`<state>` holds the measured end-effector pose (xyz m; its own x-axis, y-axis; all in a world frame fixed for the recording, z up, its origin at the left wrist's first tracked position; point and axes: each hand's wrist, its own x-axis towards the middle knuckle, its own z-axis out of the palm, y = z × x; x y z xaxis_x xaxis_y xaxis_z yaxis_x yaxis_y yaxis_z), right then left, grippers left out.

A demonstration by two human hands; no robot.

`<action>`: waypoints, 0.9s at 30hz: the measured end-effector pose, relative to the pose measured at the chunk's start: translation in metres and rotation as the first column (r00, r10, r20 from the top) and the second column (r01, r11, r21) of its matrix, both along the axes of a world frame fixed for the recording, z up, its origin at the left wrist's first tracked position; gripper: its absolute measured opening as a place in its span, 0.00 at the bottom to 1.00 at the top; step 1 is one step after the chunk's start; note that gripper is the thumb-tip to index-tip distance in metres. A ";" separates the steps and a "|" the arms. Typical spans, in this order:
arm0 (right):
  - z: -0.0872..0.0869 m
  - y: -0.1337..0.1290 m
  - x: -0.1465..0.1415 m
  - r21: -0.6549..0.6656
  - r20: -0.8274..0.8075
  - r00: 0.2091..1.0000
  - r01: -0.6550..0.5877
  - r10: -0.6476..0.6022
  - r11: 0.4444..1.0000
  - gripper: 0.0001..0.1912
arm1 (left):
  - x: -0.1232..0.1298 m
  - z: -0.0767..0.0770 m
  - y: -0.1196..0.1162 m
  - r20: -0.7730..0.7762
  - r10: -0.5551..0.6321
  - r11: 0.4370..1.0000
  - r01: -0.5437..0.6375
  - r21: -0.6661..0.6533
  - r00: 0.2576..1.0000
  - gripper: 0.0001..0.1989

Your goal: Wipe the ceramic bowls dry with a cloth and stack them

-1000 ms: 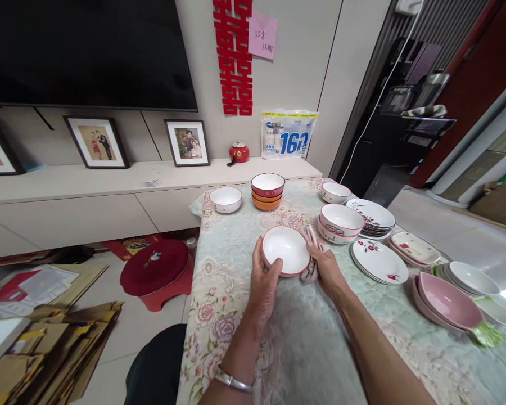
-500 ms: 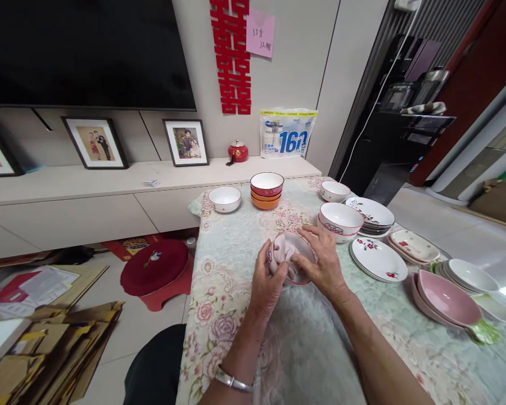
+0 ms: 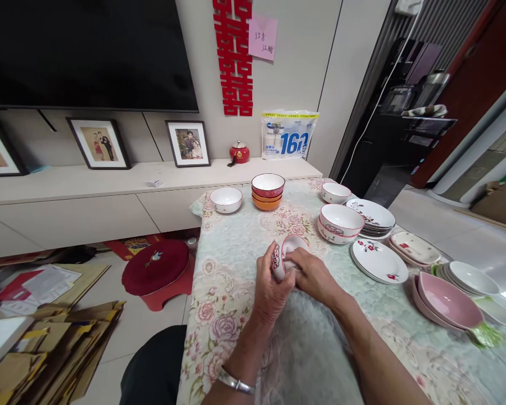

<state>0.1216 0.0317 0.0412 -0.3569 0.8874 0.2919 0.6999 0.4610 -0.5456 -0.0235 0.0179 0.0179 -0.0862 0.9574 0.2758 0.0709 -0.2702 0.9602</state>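
Note:
My left hand (image 3: 271, 288) is wrapped round the outside of a small white bowl (image 3: 277, 260) with a red rim and a dark-and-red pattern. The bowl is tipped on its side, its opening turned to the right. Inside it, my right hand (image 3: 317, 274) has its fingers closed and presses a pale cloth (image 3: 291, 264) against the inner wall. Most of the cloth is hidden by the fingers. Both hands are over the flowered tablecloth (image 3: 223, 281), near the middle of the table.
Behind my hands stand a white bowl (image 3: 226, 200) and a stack of bowls (image 3: 267, 194). To the right are larger white bowls (image 3: 341, 222), flowered plates (image 3: 378, 261), dark-edged plates (image 3: 373, 214), square dishes (image 3: 415, 247) and pink leaf-ended dishes (image 3: 449, 301). A red stool (image 3: 156, 267) is at left.
The bowl has turned from facing up to lying on its side. My right hand has moved from the rim down into the bowl, now covering most of the cloth.

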 end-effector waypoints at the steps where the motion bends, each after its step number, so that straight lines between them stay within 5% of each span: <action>1: 0.001 -0.001 -0.001 -0.046 -0.048 0.999 -0.024 0.022 0.999 0.14 | -0.001 -0.001 0.000 -0.034 0.016 1.000 -0.015 0.016 0.999 0.36; 8: 0.018 -0.008 -0.007 -0.289 -0.541 0.839 -0.250 0.058 0.924 0.16 | -0.009 -0.002 0.005 -0.060 0.019 0.998 -0.016 0.063 0.998 0.30; 11: 0.028 -0.015 -0.009 -0.324 -0.525 0.839 -0.354 0.144 0.878 0.18 | -0.014 -0.002 0.008 -0.002 0.025 1.000 -0.025 0.014 1.000 0.29; 13: 0.031 -0.018 -0.012 -0.257 -0.369 0.891 -0.370 0.263 0.893 0.18 | -0.018 -0.001 0.009 0.028 0.048 0.998 -0.047 -0.032 0.998 0.29; 17: 0.026 -0.019 -0.017 -0.061 0.104 0.967 -0.228 0.233 0.972 0.13 | -0.024 0.003 0.012 0.069 0.086 0.988 -0.076 -0.133 0.994 0.25; 20: 0.018 -0.016 -0.018 0.012 0.252 0.954 -0.170 0.162 0.985 0.12 | -0.022 0.007 0.011 0.029 0.116 0.984 -0.111 -0.143 0.993 0.25; 27: 0.003 -0.016 -0.039 -0.027 -0.178 0.984 0.026 -0.031 0.999 0.06 | -0.009 0.011 0.007 0.051 0.095 0.972 -0.081 -0.223 0.994 0.31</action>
<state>0.0822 0.0153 0.0440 -0.2754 0.9042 0.3266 0.6032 0.4271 -0.6736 -0.0328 0.0246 0.0284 -0.1830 0.9818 0.0509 0.0241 -0.0473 0.9986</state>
